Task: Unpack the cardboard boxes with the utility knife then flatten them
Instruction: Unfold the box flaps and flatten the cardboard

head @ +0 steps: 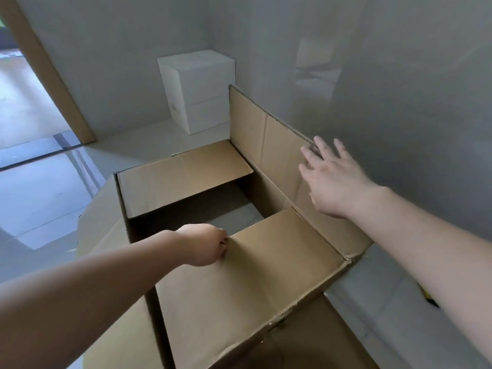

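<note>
A large brown cardboard box (186, 182) stands open on the floor in front of me; through its inside I see floor tiles. Its near flap (266, 275) lies folded inward, and my left hand (205, 245) pinches that flap's left corner. The right flap (266, 145) stands upright against the wall. My right hand (332, 179) has its fingers spread straight, touching the top edge of that upright flap. The far flap (183, 179) is folded inward. A yellow and black object (430, 296), partly hidden behind my right forearm, lies on the floor to the right; I cannot tell whether it is the knife.
Two white boxes (199, 91) are stacked in the far corner. A grey wall runs close along the right side of the cardboard box. A doorway with a brown frame (48, 75) opens at the left. Light tiled floor (40, 198) stretches to the left.
</note>
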### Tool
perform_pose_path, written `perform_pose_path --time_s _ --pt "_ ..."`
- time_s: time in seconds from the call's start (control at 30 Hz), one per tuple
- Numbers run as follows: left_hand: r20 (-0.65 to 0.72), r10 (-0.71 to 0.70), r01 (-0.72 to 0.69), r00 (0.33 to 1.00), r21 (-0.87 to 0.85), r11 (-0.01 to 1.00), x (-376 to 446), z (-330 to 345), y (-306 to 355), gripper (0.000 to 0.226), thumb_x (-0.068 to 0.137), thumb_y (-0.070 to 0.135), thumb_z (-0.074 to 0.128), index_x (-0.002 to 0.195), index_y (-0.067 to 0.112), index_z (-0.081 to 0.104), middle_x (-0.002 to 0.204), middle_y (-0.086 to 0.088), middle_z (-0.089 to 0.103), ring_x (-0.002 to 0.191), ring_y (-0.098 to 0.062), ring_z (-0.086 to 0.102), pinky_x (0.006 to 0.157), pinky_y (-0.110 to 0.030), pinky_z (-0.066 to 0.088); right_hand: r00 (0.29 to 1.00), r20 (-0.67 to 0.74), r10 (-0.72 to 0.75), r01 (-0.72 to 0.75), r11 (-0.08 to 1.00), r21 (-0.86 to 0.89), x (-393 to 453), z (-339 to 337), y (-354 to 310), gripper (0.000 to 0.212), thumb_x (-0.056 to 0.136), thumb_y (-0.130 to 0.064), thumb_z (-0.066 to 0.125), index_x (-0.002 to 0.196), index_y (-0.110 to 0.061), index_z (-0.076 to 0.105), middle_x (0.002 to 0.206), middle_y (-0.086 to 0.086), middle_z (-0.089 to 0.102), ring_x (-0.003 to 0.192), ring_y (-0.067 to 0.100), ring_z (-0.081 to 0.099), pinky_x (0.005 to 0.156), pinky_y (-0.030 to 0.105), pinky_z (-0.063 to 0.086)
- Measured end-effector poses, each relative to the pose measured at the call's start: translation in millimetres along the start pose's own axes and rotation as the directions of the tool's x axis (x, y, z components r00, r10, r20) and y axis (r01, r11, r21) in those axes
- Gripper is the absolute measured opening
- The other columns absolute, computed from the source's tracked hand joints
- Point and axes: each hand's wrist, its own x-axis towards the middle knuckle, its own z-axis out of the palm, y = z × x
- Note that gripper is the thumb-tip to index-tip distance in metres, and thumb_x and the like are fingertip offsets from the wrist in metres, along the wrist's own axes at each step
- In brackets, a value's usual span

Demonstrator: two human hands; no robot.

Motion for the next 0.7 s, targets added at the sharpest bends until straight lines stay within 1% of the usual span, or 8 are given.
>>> perform_pose_path --time_s 0.07,0.13,0.2,0.33,0.43,0.53,0.6,0.7 --pt "-0.002 0.004 -0.004 1.000 0.002 1.000 2 -1 3 0.030 0.099 0.038 0.033 0.112 0.020 0.054 0.099 0.003 0.058 0.089 -0.019 0.054 0.073 -0.031 0.043 0.997 0.053 0.063 -0.060 0.997 -0.054 -2 22 5 0.066 0.097 -0.037 0.038 0.151 -0.006 0.017 0.160 0.018 -0.004 0.146 0.038 -0.012 0.117 0.054 -0.003" --pt "-0.004 -0.002 0.002 1.000 0.007 1.000 3 -1 5 0.029 0.099 0.038 0.035 0.110 0.020 0.054 0.097 0.003 0.056 0.087 -0.019 0.053 0.073 -0.031 0.043 0.988 0.085 0.133 -0.127 0.989 -0.069 -3 46 8 0.083 0.095 -0.055 0.034 0.152 -0.002 0.005 0.159 0.021 -0.008 0.145 0.038 -0.015 0.117 0.053 -0.006" --pt "0.000 -0.010 0.010 1.000 0.000 1.000 3 0 4 0.028 0.098 0.038 0.036 0.111 0.020 0.054 0.100 0.003 0.058 0.090 -0.020 0.055 0.075 -0.032 0.045 0.974 0.132 0.183 -0.180 0.983 -0.032 -3 68 9 0.090 0.093 -0.063 0.030 0.152 0.000 0.001 0.159 0.022 -0.007 0.146 0.037 -0.015 0.118 0.051 -0.006" --pt "-0.005 -0.009 0.009 1.000 -0.014 1.000 4 4 0 0.028 0.098 0.038 0.037 0.113 0.021 0.054 0.105 0.001 0.060 0.094 -0.021 0.056 0.077 -0.032 0.046 0.941 0.273 0.202 -0.247 0.958 0.144 -4 99 3 0.090 0.093 -0.065 0.028 0.152 -0.003 0.003 0.160 0.018 -0.005 0.147 0.033 -0.008 0.120 0.046 0.000" --pt "-0.015 -0.001 0.001 1.000 -0.011 1.000 6 4 -2 0.029 0.099 0.039 0.035 0.111 0.021 0.053 0.104 0.001 0.060 0.092 -0.021 0.055 0.076 -0.032 0.045 0.888 0.441 0.132 -0.305 0.886 0.349 -7 113 -9 0.089 0.093 -0.065 0.029 0.153 -0.006 0.002 0.161 0.016 -0.006 0.148 0.030 -0.002 0.120 0.042 0.008" --pt "-0.012 0.003 -0.003 1.000 -0.009 1.000 8 5 -1 0.031 0.100 0.042 0.033 0.111 0.021 0.053 0.098 0.003 0.057 0.086 -0.018 0.053 0.072 -0.031 0.042 0.804 0.593 0.047 -0.368 0.822 0.434 -11 120 -24 0.090 0.093 -0.066 0.027 0.153 -0.006 0.000 0.160 0.016 0.013 0.145 0.030 0.021 0.115 0.042 0.025" --pt "-0.008 -0.007 0.006 1.000 -0.039 0.999 9 6 -1 0.036 0.100 0.045 0.030 0.109 0.020 0.054 0.095 0.003 0.057 0.085 -0.018 0.052 0.071 -0.030 0.041 0.798 0.600 0.057 -0.376 0.825 0.421 -11 122 -28 0.090 0.093 -0.068 0.024 0.153 -0.006 0.000 0.157 0.016 0.023 0.143 0.031 0.026 0.114 0.043 0.026" --pt "-0.013 -0.118 0.113 0.993 -0.194 0.974 19 4 -17 0.046 0.101 0.047 0.027 0.111 0.015 0.058 0.105 -0.003 0.060 0.092 -0.019 0.054 0.078 -0.030 0.041 0.900 0.425 0.100 -0.284 0.874 0.394 -3 114 -29 0.086 0.094 -0.066 0.022 0.153 -0.006 0.004 0.160 0.015 0.010 0.148 0.028 0.009 0.120 0.043 0.012"
